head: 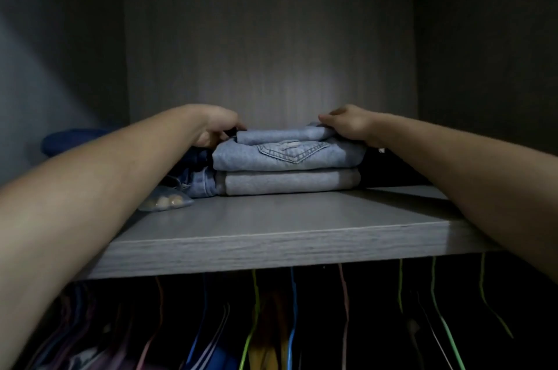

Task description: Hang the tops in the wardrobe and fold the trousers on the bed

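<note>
Folded light-blue jeans [283,152] lie on top of folded grey trousers [287,182], stacked on the grey wooden wardrobe shelf [271,236]. My left hand [216,128] grips the left end of the jeans, its fingers curled round the fabric edge. At the right end, my right hand [347,124] holds the top fold with its fingers curled over it. Below the shelf, tops hang on coloured hangers [290,309] in the dark.
Another pair of denim trousers [196,179] lies crumpled left of the stack. A small clear bag with pale round things [166,202] sits in front of it. A dark blue bundle [72,140] rests at the far left. The shelf's back wall is close behind.
</note>
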`<act>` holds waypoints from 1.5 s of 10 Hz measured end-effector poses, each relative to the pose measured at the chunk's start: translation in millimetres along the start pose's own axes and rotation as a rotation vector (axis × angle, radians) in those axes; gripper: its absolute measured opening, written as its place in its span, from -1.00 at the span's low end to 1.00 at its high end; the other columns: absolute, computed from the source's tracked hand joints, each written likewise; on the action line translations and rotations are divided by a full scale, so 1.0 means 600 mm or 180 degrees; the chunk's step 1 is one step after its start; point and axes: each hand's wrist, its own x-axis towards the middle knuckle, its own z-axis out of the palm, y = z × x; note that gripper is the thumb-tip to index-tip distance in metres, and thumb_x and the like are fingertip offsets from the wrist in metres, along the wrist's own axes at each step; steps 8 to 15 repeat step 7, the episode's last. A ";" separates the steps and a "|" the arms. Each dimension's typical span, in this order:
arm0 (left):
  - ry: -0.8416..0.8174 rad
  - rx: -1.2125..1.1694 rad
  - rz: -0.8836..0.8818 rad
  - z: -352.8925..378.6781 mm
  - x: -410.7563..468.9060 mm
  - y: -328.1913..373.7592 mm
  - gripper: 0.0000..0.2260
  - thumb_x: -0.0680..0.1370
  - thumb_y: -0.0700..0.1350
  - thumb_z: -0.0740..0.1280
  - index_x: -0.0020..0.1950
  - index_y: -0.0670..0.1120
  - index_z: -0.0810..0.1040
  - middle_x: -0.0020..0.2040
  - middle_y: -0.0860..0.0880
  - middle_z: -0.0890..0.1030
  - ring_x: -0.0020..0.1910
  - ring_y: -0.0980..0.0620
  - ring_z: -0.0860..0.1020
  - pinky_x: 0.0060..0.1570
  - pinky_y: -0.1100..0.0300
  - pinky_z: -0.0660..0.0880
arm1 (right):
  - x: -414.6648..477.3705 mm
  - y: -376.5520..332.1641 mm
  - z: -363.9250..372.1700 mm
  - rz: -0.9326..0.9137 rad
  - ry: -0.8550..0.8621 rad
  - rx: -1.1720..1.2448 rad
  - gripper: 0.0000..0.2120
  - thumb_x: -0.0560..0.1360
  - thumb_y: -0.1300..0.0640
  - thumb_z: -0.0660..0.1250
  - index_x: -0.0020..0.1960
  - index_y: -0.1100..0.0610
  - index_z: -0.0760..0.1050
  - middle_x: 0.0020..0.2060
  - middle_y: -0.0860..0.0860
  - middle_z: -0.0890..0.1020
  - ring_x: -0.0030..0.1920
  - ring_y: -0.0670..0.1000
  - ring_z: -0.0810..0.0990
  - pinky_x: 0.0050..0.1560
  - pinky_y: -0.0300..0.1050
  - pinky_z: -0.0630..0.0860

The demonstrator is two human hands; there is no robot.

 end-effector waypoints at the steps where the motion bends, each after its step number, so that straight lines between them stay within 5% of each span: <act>1: 0.0126 0.0078 0.0181 0.016 -0.039 0.009 -0.77 0.66 -0.08 0.19 -0.10 -0.15 0.53 -0.18 -0.09 0.57 -0.20 -0.02 0.54 -0.20 0.11 0.50 | -0.019 -0.008 -0.020 0.0016 -0.0045 -0.0323 -0.57 0.67 -0.11 0.15 0.26 0.18 0.56 0.16 0.12 0.61 0.13 0.10 0.59 0.18 -0.06 0.51; 3: 0.0577 0.0721 0.0681 0.047 -0.124 0.004 -0.73 0.57 -0.01 0.30 0.08 -0.20 0.57 0.09 -0.13 0.60 0.03 -0.14 0.59 -0.05 0.07 0.49 | -0.103 -0.024 -0.037 0.0073 0.0048 -0.0738 -0.63 0.60 -0.11 0.22 0.14 0.17 0.57 0.11 0.17 0.61 0.01 0.17 0.62 -0.18 0.08 0.67; 4: 0.0889 0.1147 0.0961 0.067 -0.174 -0.007 -0.60 0.62 0.03 0.27 0.35 -0.21 0.47 0.26 -0.14 0.49 0.21 -0.13 0.49 0.07 0.12 0.40 | -0.161 -0.026 -0.038 0.0022 0.0075 -0.0765 -0.48 0.59 -0.15 0.27 0.45 0.11 0.40 0.29 0.10 0.52 0.18 0.16 0.56 -0.05 0.02 0.64; 5: 0.1237 0.1521 0.1408 0.101 -0.237 -0.019 -0.62 0.63 0.07 0.22 0.30 -0.17 0.50 0.26 -0.17 0.52 0.14 -0.10 0.48 0.05 0.15 0.37 | -0.222 -0.021 -0.041 -0.0323 0.0280 -0.0998 -0.48 0.60 -0.15 0.24 0.46 0.10 0.41 0.36 0.10 0.53 0.31 0.15 0.51 0.21 -0.08 0.45; 7: 0.1881 0.2059 0.2180 0.177 -0.370 -0.058 -0.56 0.66 0.15 0.07 0.41 -0.06 0.42 0.38 -0.14 0.46 0.33 -0.18 0.42 0.26 -0.06 0.41 | -0.350 -0.003 -0.029 -0.0864 0.1072 -0.0844 -0.58 0.59 -0.12 0.22 0.36 0.06 0.48 0.20 0.10 0.62 0.22 0.15 0.55 0.20 0.02 0.49; 15: 0.1881 0.2059 0.2180 0.177 -0.370 -0.058 -0.56 0.66 0.15 0.07 0.41 -0.06 0.42 0.38 -0.14 0.46 0.33 -0.18 0.42 0.26 -0.06 0.41 | -0.350 -0.003 -0.029 -0.0864 0.1072 -0.0844 -0.58 0.59 -0.12 0.22 0.36 0.06 0.48 0.20 0.10 0.62 0.22 0.15 0.55 0.20 0.02 0.49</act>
